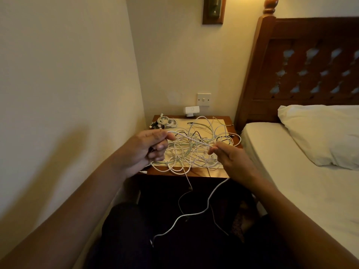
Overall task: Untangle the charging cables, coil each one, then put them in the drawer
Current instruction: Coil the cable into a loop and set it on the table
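You're in the untangling step, working one white cable (190, 139) free of the heap. Your left hand (147, 148) has its fingers curled, with thumb and forefinger pinching the cable near one end. From there the strand runs taut above the tabletop to your right hand (235, 162), whose thumb and fingertips (212, 150) pinch it as well, the other fingers folded in. Below that hand a thicker white length hangs past the front edge toward your lap; it seems to be the same cable.

The other charging cables lie in a loose tangle (194, 155) of white, pale green and a few black strands, spread under your hands. Nothing in this heap looks coiled, so I'd judge most of the task lies ahead. The next move calls for following the held strand to where it crosses others and lifting it clear without tightening any loop, then winding it.

The surface is a wooden nightstand (219, 173) with a cream mat (182, 126). A small bundle of wound cables (165, 122) sits at its back left corner. Behind are a white adapter (191, 111) and a wall switch (204, 99). The drawer is lost in shadow. A bare cream wall (68, 74) stands left. On the right are the bed (291, 181), its pillow (320, 133) and a carved headboard (291, 45).
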Action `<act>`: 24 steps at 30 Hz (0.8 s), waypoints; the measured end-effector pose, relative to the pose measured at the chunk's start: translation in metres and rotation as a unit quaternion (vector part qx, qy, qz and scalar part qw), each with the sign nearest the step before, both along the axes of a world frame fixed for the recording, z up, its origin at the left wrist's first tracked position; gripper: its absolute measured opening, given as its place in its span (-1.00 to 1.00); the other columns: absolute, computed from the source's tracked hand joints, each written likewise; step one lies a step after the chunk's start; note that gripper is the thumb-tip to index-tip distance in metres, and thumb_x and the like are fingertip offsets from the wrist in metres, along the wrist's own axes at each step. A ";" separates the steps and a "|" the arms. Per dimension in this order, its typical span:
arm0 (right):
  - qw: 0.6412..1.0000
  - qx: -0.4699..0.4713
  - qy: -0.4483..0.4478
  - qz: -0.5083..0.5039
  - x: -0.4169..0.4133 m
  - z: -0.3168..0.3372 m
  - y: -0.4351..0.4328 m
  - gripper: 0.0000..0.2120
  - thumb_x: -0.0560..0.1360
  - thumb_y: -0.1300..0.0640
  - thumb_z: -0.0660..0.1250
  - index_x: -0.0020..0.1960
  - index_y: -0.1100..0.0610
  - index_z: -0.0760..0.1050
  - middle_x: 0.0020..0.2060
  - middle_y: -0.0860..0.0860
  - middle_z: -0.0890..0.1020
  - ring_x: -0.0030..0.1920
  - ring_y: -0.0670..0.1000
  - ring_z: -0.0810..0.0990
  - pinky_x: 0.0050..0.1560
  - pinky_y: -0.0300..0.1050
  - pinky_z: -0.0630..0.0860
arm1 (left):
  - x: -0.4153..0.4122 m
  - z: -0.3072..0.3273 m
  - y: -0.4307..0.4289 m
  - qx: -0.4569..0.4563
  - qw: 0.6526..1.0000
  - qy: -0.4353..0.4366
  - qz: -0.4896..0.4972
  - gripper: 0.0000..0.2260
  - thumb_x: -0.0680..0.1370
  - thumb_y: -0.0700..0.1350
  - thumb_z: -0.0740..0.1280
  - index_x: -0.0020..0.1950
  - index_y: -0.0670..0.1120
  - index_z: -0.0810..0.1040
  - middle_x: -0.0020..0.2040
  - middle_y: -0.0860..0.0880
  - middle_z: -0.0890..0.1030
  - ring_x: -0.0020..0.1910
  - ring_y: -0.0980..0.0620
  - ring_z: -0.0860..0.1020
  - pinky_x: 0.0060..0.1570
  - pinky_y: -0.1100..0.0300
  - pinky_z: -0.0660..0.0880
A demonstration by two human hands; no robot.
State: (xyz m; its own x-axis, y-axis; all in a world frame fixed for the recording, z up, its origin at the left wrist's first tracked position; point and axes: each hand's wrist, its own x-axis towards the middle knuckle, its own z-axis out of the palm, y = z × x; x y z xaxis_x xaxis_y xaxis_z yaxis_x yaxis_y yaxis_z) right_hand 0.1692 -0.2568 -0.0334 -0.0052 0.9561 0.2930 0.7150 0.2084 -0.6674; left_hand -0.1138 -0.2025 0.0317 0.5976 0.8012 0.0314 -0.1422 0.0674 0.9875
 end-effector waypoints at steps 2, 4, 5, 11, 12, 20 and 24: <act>1.000 -0.009 0.015 -0.004 -0.005 0.001 -0.001 -0.75 0.72 0.01 0.14 0.11 -0.03 0.61 -0.04 -0.02 0.68 -0.09 -0.09 0.62 -0.12 0.01 0.59 | 0.006 -0.002 -0.004 -0.009 1.000 -0.028 0.005 -0.76 0.65 -0.10 0.22 0.10 -0.25 0.57 -0.34 -0.01 0.41 -0.46 0.11 0.27 -0.42 0.25 0.34; 1.000 -0.011 0.012 0.007 -0.016 0.001 -0.005 -0.74 0.73 0.03 0.14 0.09 -0.01 0.61 -0.18 -0.08 0.63 -0.26 -0.16 0.54 -0.25 -0.11 0.47 | 0.015 0.002 -0.004 -0.032 0.995 -0.093 0.018 -0.76 0.66 -0.13 0.20 0.11 -0.25 0.58 -0.27 -0.04 0.53 -0.42 0.09 0.39 -0.35 0.23 0.46; 1.000 -0.020 0.000 0.018 -0.024 -0.001 -0.007 -0.74 0.73 0.02 0.14 0.08 0.00 0.60 -0.21 -0.07 0.62 -0.29 -0.12 0.53 -0.25 -0.06 0.47 | 0.020 0.004 -0.003 -0.051 0.990 -0.130 0.024 -0.76 0.67 -0.14 0.20 0.14 -0.25 0.58 -0.20 -0.06 0.61 -0.37 0.08 0.47 -0.29 0.21 0.53; 0.984 -0.111 -0.058 0.129 -0.074 0.019 -0.038 -0.88 0.70 -0.04 0.20 0.17 -0.05 0.47 -0.21 -0.05 0.63 -0.20 -0.01 0.62 -0.17 0.03 0.59 | 0.045 -0.001 0.011 0.012 0.989 -0.104 0.101 -0.73 0.72 -0.16 0.17 0.35 -0.24 0.51 0.20 -0.18 0.69 0.04 -0.10 0.69 0.13 0.05 0.63; 0.981 -0.114 -0.078 0.138 -0.078 0.029 -0.042 -0.87 0.69 -0.05 0.23 0.15 -0.04 0.48 -0.19 -0.04 0.64 -0.20 0.00 0.62 -0.15 0.03 0.59 | 0.046 -0.006 0.010 0.051 0.990 -0.055 0.120 -0.73 0.72 -0.16 0.18 0.36 -0.21 0.53 0.17 -0.16 0.70 0.06 -0.11 0.70 0.15 0.05 0.63; 0.991 0.014 -0.112 0.077 -0.046 0.099 -0.021 -0.86 0.57 -0.06 0.44 -0.02 -0.02 0.71 -0.28 -0.20 0.64 -0.25 -0.22 0.58 -0.24 -0.31 0.42 | 0.033 -0.020 -0.011 0.178 0.966 0.184 -0.031 -0.71 0.73 -0.06 0.13 0.16 -0.06 0.65 -0.13 -0.10 0.72 -0.34 0.00 0.61 -0.17 0.23 0.57; 0.995 -0.003 -0.025 0.095 -0.024 0.088 -0.003 -0.94 0.50 -0.02 0.52 -0.07 -0.06 0.74 -0.21 -0.19 0.72 -0.10 -0.16 0.66 -0.05 -0.03 0.60 | 0.024 -0.020 -0.019 0.115 0.980 0.133 -0.096 -0.65 0.71 0.03 0.16 0.19 -0.14 0.67 -0.28 -0.14 0.60 -0.46 0.01 0.39 -0.40 0.23 0.37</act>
State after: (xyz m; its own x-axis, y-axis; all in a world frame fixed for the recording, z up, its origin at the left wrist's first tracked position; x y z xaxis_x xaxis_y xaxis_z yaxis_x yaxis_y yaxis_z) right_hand 0.1451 -0.2597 0.0546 -0.2004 0.9384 0.2815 0.6961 0.3386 -0.6331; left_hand -0.0895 -0.2216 0.0121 0.7482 0.6632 0.0207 0.1154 -0.1607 0.9802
